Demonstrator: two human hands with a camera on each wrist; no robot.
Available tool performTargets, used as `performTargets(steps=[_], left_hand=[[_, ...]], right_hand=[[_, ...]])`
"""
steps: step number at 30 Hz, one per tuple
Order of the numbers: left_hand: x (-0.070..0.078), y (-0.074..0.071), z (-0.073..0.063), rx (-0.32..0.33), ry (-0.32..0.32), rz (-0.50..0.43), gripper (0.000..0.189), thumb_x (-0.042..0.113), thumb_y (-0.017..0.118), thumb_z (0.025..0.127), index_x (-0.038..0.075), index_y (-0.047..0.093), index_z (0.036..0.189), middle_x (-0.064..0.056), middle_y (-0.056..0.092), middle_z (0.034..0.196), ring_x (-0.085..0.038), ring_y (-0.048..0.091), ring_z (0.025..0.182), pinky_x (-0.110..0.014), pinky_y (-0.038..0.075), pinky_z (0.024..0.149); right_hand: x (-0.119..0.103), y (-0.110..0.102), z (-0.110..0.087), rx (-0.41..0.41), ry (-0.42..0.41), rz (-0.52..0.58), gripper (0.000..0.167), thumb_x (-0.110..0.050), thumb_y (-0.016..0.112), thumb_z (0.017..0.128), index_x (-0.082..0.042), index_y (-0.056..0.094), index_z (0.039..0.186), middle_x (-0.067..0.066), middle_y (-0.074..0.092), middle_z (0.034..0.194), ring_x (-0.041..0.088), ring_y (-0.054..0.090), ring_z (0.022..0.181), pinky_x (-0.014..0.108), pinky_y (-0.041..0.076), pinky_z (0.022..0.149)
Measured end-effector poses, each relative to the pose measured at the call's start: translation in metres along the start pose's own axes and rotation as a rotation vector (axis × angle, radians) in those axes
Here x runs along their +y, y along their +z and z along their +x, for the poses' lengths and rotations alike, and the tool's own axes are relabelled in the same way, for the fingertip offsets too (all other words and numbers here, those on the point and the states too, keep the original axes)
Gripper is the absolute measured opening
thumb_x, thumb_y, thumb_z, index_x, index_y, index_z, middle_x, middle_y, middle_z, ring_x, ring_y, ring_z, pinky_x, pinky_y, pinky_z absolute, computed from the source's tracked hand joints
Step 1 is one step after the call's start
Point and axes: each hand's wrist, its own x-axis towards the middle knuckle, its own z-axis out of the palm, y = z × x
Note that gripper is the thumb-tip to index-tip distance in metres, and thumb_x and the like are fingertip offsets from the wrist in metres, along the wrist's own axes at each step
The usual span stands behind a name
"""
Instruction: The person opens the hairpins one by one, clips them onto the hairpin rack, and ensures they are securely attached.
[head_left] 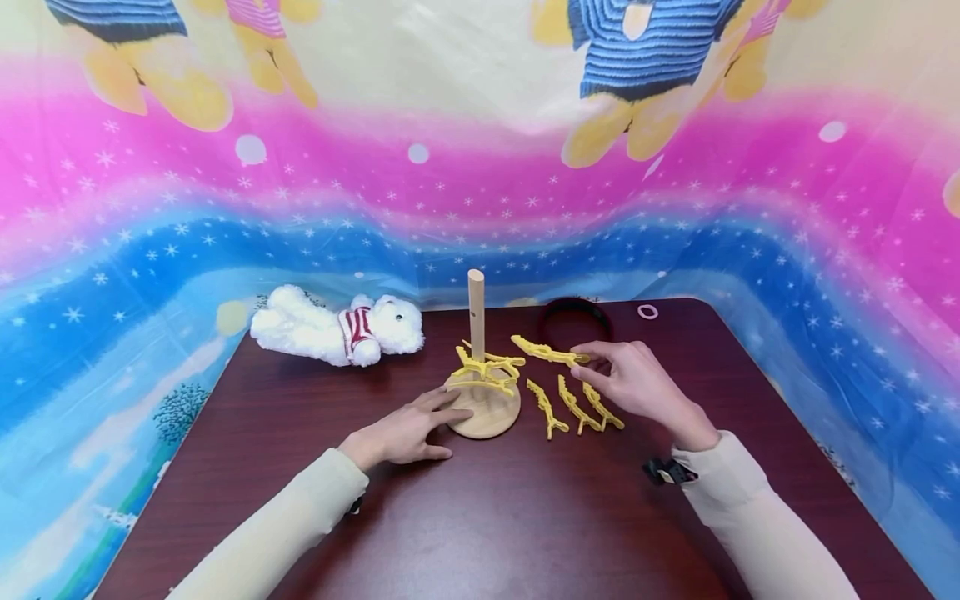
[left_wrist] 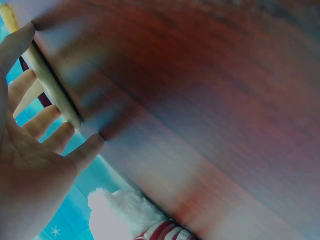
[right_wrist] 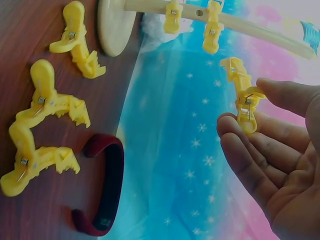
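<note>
A wooden stand has a round base [head_left: 487,423] and an upright post [head_left: 477,312]. Several yellow alligator hair clips [head_left: 491,367] are attached around the lower part of the post. My left hand [head_left: 401,429] rests its spread, fairly straight fingers at the left edge of the base; the left wrist view shows the base's rim [left_wrist: 57,95] near them. Between thumb and fingers my right hand [head_left: 641,383] pinches the tail of another yellow hair clip [right_wrist: 242,97], held right of the post and apart from it. Below that hand, three more yellow clips [head_left: 551,412] lie on the table.
On the dark reddish table [head_left: 480,517], a white plush toy [head_left: 311,333] in a striped shirt lies at the back left. A dark red headband [right_wrist: 116,175] is behind the loose clips. At the back right is a small pink ring [head_left: 647,312]. A printed curtain [head_left: 480,200] surrounds the table.
</note>
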Motion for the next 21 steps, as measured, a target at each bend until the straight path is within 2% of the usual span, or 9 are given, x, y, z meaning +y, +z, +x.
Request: performTargets(steps=[9, 14, 21], left_hand=[[0.001, -0.001, 0.0, 0.0, -0.001, -0.005, 0.067, 0.039, 0.071, 0.092, 0.024, 0.045, 0.151, -0.015, 0.029, 0.163, -0.039, 0.024, 0.152, -0.051, 0.031, 0.12], [0.001, -0.001, -0.001, -0.002, -0.001, -0.008, 0.067, 0.039, 0.071, 0.092, 0.024, 0.045, 0.151, -0.015, 0.028, 0.164, -0.039, 0.023, 0.152, -0.052, 0.031, 0.12], [0.0, -0.001, 0.0, -0.004, 0.001, -0.002, 0.067, 0.04, 0.071, 0.092, 0.025, 0.044, 0.152, -0.015, 0.028, 0.164, -0.039, 0.023, 0.152, -0.051, 0.031, 0.12]], right_hand=[[-0.016, 0.001, 0.006, 0.006, -0.091, -0.017, 0.026, -0.029, 0.074, 0.091, -0.023, 0.075, 0.116, -0.01, 0.076, 0.089, 0.0, 0.066, 0.071, 0.023, 0.05, 0.062], [-0.027, 0.005, 0.011, -0.022, -0.101, 0.0, 0.026, -0.028, 0.073, 0.092, -0.023, 0.074, 0.117, -0.009, 0.076, 0.09, -0.001, 0.063, 0.069, 0.023, 0.049, 0.059], [-0.04, 0.012, 0.018, -0.028, -0.106, 0.006, 0.026, -0.029, 0.071, 0.093, -0.023, 0.075, 0.118, -0.007, 0.077, 0.095, -0.001, 0.066, 0.075, 0.023, 0.05, 0.063]])
